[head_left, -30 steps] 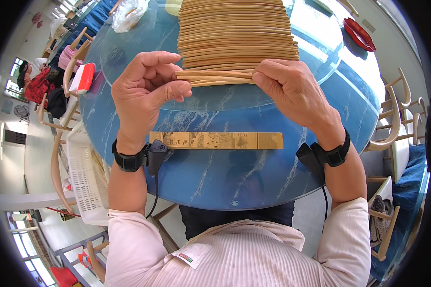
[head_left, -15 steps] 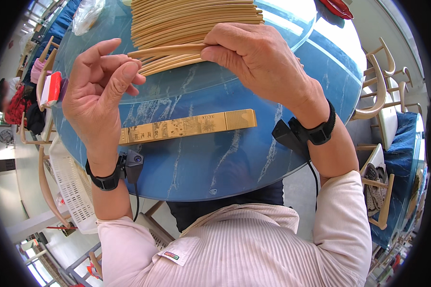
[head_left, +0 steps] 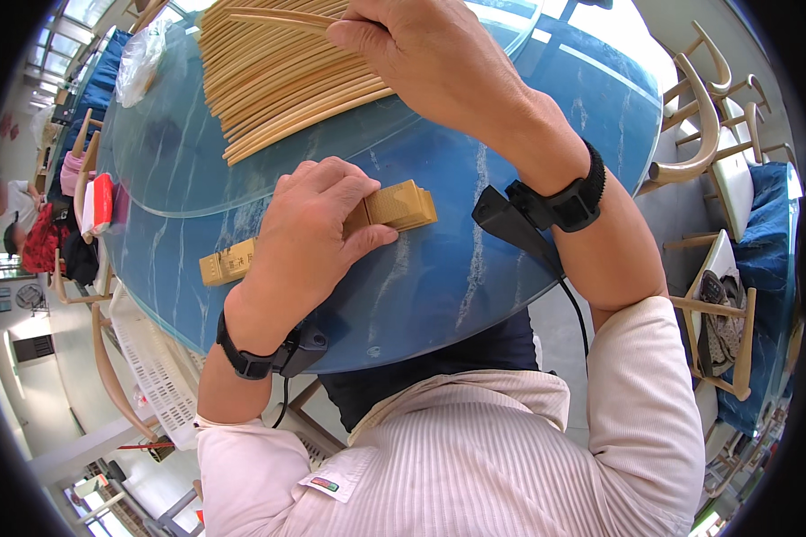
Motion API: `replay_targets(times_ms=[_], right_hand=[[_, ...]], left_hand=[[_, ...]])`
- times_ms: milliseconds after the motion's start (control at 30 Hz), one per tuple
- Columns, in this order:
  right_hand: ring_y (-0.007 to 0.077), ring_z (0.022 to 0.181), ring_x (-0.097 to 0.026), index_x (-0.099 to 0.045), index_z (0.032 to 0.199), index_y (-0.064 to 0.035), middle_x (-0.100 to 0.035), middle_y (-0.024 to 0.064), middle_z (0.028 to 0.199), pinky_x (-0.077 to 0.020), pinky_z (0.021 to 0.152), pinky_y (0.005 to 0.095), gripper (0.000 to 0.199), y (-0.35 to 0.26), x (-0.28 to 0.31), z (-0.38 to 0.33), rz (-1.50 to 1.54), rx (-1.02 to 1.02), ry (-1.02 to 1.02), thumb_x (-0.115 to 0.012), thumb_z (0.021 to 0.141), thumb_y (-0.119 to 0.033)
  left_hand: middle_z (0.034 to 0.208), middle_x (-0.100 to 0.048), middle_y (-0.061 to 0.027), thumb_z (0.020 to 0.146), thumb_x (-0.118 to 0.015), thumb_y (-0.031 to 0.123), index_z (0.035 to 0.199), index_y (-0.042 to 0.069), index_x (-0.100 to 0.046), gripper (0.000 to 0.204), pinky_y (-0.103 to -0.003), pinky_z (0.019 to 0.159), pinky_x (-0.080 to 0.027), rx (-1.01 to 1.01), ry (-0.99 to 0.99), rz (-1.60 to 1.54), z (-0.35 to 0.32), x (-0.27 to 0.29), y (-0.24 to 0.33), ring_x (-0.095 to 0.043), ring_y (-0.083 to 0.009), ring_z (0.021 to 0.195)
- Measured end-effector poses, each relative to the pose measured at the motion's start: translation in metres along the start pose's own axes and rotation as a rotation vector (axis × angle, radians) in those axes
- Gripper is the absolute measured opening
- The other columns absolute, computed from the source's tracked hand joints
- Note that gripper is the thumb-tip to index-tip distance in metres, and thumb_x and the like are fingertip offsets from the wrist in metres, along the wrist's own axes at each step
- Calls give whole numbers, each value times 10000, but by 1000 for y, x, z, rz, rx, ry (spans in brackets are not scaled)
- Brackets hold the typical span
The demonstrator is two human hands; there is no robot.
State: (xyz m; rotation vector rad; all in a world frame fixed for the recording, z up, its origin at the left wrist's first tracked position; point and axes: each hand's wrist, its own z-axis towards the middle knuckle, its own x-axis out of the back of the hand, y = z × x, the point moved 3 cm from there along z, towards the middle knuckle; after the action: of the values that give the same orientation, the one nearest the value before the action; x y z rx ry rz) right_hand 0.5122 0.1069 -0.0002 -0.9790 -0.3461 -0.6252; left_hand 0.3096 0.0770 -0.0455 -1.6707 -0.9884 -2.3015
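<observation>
Left hand lies flat, fingers curled over the wooden bar on the blue desk, pinning it. Right hand pinches one thin strip above the strip stack, beyond the bar. Best to keep the bar pressed steady. Its long axis runs left-right, right end angled slightly away.
</observation>
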Motion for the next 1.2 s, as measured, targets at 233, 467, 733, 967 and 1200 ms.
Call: replay_targets(times_ms=[233,467,733,967,1200], right_hand=[[131,584,-573,-739,845,-30,-596,35,632,-434,548,292,422,9,-19,-10,82,-121,-279,-833,924,-434],[113,635,-558,-714,852,-26,-625,16,709,-440,559,259,297,-9,-12,-16,412,-295,-477,-901,781,-246],[89,664,-542,-706,902,-18,-633,0,744,-436,589,257,193,-15,-8,-11,461,-272,-246,-854,826,-116],[49,652,-523,-676,884,-47,-607,-33,745,-403,565,216,182,-17,-18,-15,485,-132,-152,-855,872,-76],[80,672,-510,-632,969,-38,-602,0,801,-421,606,238,211,-27,-22,-21,513,-173,-114,-809,969,-154]], left_hand=[[1102,-734,-100,764,-926,194,1180,27,-756,479,-397,900,-560,67,120,-171,-8,18,-1,-684,-295,1020],[1077,-735,-101,744,-933,176,1197,50,-770,497,-385,835,-561,7,430,-75,-10,33,-12,-680,-289,998],[941,-719,-90,899,-865,113,956,26,-700,195,-281,626,-487,-51,701,-375,-23,39,-7,-632,-147,746],[879,-733,-89,1077,-656,199,1006,6,-698,210,-274,614,-513,375,368,-1584,-7,6,-18,-663,-134,722],[954,-768,-141,1093,-625,182,1102,-13,-694,207,-303,680,-558,196,781,-1372,-10,20,-41,-719,-176,789]])
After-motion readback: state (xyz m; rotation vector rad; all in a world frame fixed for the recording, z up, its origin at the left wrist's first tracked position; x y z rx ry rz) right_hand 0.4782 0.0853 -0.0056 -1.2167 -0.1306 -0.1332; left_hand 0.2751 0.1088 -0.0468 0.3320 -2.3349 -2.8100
